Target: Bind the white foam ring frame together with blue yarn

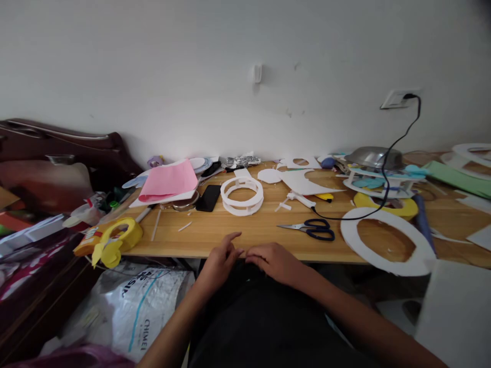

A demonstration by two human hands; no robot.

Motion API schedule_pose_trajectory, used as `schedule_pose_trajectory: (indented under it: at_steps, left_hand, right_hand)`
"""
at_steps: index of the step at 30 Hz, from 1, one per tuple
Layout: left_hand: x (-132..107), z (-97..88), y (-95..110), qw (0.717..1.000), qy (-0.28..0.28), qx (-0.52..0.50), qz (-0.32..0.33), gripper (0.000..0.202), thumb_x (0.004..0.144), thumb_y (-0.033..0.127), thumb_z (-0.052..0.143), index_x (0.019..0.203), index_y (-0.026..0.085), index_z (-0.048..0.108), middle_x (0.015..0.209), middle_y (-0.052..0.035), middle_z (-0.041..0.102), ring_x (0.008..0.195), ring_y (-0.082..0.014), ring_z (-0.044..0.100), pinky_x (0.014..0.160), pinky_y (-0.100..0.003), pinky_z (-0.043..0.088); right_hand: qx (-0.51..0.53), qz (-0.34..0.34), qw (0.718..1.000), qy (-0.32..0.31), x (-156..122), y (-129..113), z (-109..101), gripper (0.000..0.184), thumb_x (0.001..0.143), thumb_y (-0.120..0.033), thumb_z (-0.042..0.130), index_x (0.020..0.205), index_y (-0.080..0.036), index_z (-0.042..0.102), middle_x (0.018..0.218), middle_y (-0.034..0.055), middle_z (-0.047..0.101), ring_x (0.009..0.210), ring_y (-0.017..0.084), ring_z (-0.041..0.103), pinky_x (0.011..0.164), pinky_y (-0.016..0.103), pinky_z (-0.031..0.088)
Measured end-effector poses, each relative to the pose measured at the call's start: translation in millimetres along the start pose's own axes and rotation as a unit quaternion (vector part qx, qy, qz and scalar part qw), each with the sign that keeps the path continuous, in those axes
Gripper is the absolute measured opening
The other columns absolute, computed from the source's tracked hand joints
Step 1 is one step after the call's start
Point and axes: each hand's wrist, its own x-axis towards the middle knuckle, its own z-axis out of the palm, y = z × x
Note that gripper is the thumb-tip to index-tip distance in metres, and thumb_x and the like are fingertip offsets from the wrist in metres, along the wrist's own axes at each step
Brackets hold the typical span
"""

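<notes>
A table point(172, 235) stands against a wall point(192, 76). At its near edge, the person's left hand point(220, 259) and right hand point(275, 260) are side by side. Beyond them, near mid-table, sits a double-ring frame point(241, 210), with a phone point(208, 198) just left of it and stacked sheets point(169, 182) farther left. To its right, scissors point(320, 230) lie in front of a corded tool point(303, 198). Farther right, a large flat ring point(349, 230) lies before a two-tier frame point(383, 193). On the wall at right is a socket point(395, 99). A bag point(115, 317) lies below the table's left part.
</notes>
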Motion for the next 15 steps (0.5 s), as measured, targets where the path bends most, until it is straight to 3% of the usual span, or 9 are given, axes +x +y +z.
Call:
schedule_pose_trajectory:
  at_steps: [3, 7, 11, 15]
  left_hand:
    - [16, -5.3, -13, 0.998, 0.055, -0.038, -0.022, 0.035, 0.087, 0.038, 0.064, 0.115, 0.019, 0.071, 0.061, 0.0055, 0.048, 0.061, -0.0146, 0.046, 0.064, -0.027, 0.034]
    - [50, 8.0, -21, 0.987, 0.112, -0.108, -0.052, 0.025, 0.077, 0.03, 0.073, 0.1, 0.019, 0.073, 0.068, 0.0018, 0.058, 0.065, -0.0156, 0.05, 0.065, -0.027, 0.038]
    - [89, 24.4, -23, 0.957, 0.158, -0.219, -0.108, 0.035, 0.078, 0.031, 0.076, 0.109, 0.017, 0.065, 0.09, -0.0031, 0.065, 0.058, -0.0098, 0.051, 0.055, -0.024, 0.04]
    - [123, 16.9, -23, 0.909, 0.189, -0.333, -0.168, 0.029, 0.096, 0.041, 0.059, 0.107, 0.015, 0.062, 0.093, -0.0039, 0.064, 0.055, -0.0066, 0.052, 0.048, -0.02, 0.039]
  right_hand:
    - [-0.021, 0.036, 0.994, 0.104, 6, 31, -17, 0.027, 0.099, -0.03, 0.051, 0.087, -0.023, 0.074, 0.081, 0.0048, 0.074, 0.078, 0.021, 0.067, 0.077, 0.031, 0.049]
    - [-0.048, 0.082, 0.961, 0.259, 15, 77, -40, 0.03, 0.097, -0.038, 0.051, 0.086, -0.02, 0.071, 0.094, 0.0129, 0.072, 0.097, 0.028, 0.064, 0.09, 0.043, 0.048]
    - [-0.019, 0.093, 0.953, 0.287, 17, 102, -36, 0.035, 0.101, -0.045, 0.049, 0.103, -0.017, 0.069, 0.087, 0.0052, 0.07, 0.077, 0.019, 0.066, 0.077, 0.037, 0.054]
    - [-0.004, 0.08, 0.959, 0.27, 15, 103, -24, 0.036, 0.103, -0.045, 0.047, 0.112, -0.017, 0.066, 0.083, 0.0019, 0.069, 0.074, 0.016, 0.066, 0.077, 0.035, 0.054]
